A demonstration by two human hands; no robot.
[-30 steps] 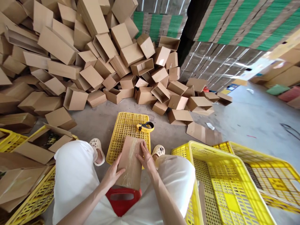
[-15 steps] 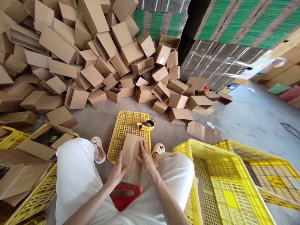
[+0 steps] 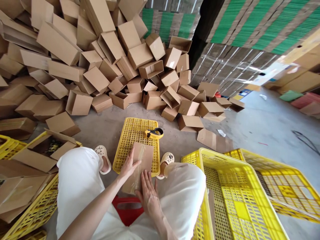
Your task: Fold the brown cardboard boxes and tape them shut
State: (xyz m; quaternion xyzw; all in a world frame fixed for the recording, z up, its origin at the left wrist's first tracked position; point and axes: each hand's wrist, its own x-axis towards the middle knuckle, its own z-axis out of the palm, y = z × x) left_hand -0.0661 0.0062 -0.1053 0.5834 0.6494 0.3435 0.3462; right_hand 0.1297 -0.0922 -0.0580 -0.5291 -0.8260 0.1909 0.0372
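A closed cardboard box with clear tape along its top lies tilted between my knees, its far end over a yellow plastic crate. My left hand grips its left edge, thumb across the top and fingers along the side. Lower down, my right hand rests flat on the near right part of the box, fingers stretched out. A yellow and black tape dispenser sits on the crate just past the box. Under the box's near end shows part of a red seat.
Open cardboard boxes are heaped ahead and to the left. Yellow crates stand at my right. At my left, another yellow crate bears open cartons. Strapped stacks with green bands rise behind.
My right hand has slid down the box toward me and lies flatter. My left hand has moved up along the left edge. The box's near end has swung slightly left.
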